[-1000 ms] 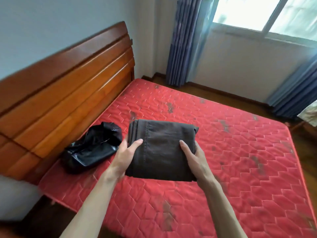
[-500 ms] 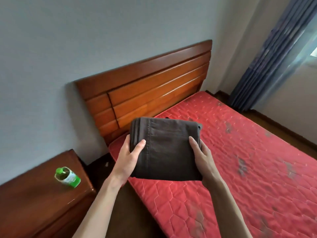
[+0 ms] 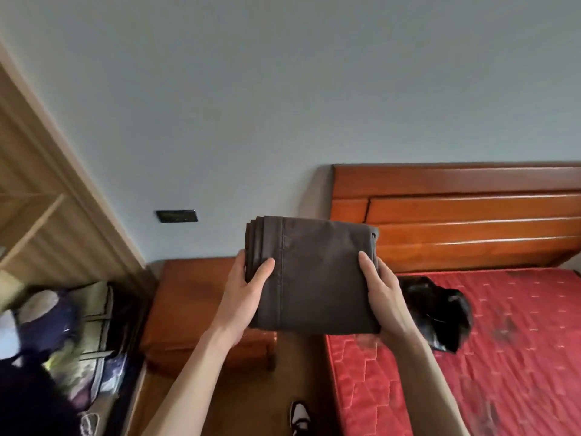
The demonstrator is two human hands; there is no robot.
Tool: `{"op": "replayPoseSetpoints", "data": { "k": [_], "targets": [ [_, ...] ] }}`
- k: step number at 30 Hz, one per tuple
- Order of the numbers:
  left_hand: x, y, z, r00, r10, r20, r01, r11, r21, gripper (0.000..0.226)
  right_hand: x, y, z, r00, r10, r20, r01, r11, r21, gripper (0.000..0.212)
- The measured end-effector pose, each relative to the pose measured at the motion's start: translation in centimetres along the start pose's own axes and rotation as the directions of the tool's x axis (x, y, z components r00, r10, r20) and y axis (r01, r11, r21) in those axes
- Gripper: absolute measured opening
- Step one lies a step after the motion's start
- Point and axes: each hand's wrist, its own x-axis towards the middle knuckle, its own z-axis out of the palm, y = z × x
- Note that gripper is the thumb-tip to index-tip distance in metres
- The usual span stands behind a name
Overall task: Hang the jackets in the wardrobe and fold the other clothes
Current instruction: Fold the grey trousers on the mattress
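Folded garment [image 3: 317, 275]: we hold it in the air left of the bed [image 3: 503, 341].
Left hand [image 3: 243, 297]: grips its left edge.
Right hand [image 3: 382, 294]: grips its right edge.
Black item [image 3: 440, 313]: on the bed, possibly a jacket.

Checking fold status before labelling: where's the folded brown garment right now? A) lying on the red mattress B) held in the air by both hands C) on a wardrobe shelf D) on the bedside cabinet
B: the left hand and right hand grip opposite edges of the folded brown garment, which hangs clear of the red mattress and bedside cabinet.
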Motion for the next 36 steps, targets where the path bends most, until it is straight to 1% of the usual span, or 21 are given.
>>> {"op": "replayPoseSetpoints", "data": {
  "k": [5, 9, 12, 15, 18, 20, 22, 23, 25, 28, 30, 32, 34, 36],
  "targets": [
    [2.9, 1.6, -4.6, 0.974, 0.026, -0.224, -0.025, 1.0, 0.008, 0.023, 6.0, -1.4, 6.7, 0.98, -0.01, 0.199, 0.015, 1.0, -0.024, 0.027],
    [4.8, 2.4, -7.3, 0.917, 0.025, -0.399, -0.028, 1.0, -0.002, 0.023, 10.9, -2.4, 11.8, 0.933, 0.016, 0.361, 0.007, 0.998, -0.064, 0.025],
    [5.2, 2.7, -9.4, 0.836, 0.03, -0.548, -0.042, 0.999, -0.009, 0.026, 13.6, -2.7, 16.2, 0.874, 0.042, 0.484, 0.009, 0.995, -0.102, 0.022],
    [5.1, 3.1, -11.6, 0.741, 0.043, -0.67, -0.071, 0.997, -0.013, 0.027, 15.4, -2.5, 21.0, 0.81, 0.094, 0.579, -0.017, 0.99, -0.138, 0.021],
    [4.1, 3.4, -13.8, 0.616, -0.05, -0.786, -0.06, 0.992, -0.11, 0.026, 15.9, -2.1, 25.8, 0.755, 0.107, 0.647, 0.012, 0.984, -0.177, 0.026],
    [3.1, 3.4, -15.6, 0.546, -0.093, -0.833, -0.074, 0.985, -0.159, 0.032, 15.5, -2.0, 29.2, 0.698, 0.133, 0.703, 0.017, 0.979, -0.203, 0.027],
    [2.1, 3.3, -17.7, 0.481, -0.104, -0.871, -0.085, 0.983, -0.164, 0.035, 14.8, -1.5, 32.5, 0.628, 0.163, 0.761, 0.022, 0.974, -0.226, 0.024],
    [1.6, 3.3, -18.7, 0.45, -0.106, -0.887, -0.094, 0.982, -0.165, 0.035, 14.2, -1.3, 34.2, 0.596, 0.176, 0.783, 0.026, 0.971, -0.238, 0.026],
    [0.5, 3.3, -20.8, 0.389, -0.094, -0.916, -0.134, 0.978, -0.157, 0.029, 13.1, -0.8, 37.6, 0.537, 0.208, 0.817, 0.042, 0.961, -0.272, 0.037],
    [-0.9, 3.1, -24.4, 0.3, -0.101, -0.948, -0.176, 0.971, -0.16, 0.022, 11.2, -0.3, 42.7, 0.46, 0.253, 0.851, 0.077, 0.944, -0.322, 0.047],
    [-1.7, 2.9, -26.9, 0.253, -0.101, -0.962, -0.202, 0.967, -0.155, 0.022, 10.1, 0.0, 45.9, 0.4, 0.28, 0.873, 0.091, 0.935, -0.342, 0.052],
    [-2.3, 2.9, -29.5, 0.211, -0.094, -0.973, -0.221, 0.965, -0.142, 0.022, 8.8, 0.0, 48.9, 0.343, 0.309, 0.887, 0.077, 0.932, -0.354, 0.05],
    [-2.6, 3.2, -31.9, 0.191, -0.098, -0.977, -0.244, 0.959, -0.144, 0.024, 7.8, 0.1, 51.8, 0.301, 0.293, 0.907, 0.089, 0.939, -0.333, 0.042],
    [-2.9, 3.1, -34.3, 0.189, -0.123, -0.974, -0.238, 0.957, -0.167, 0.029, 7.0, 0.3, 54.4, 0.259, 0.276, 0.926, 0.125, 0.941, -0.315, 0.034]
  ]
}}
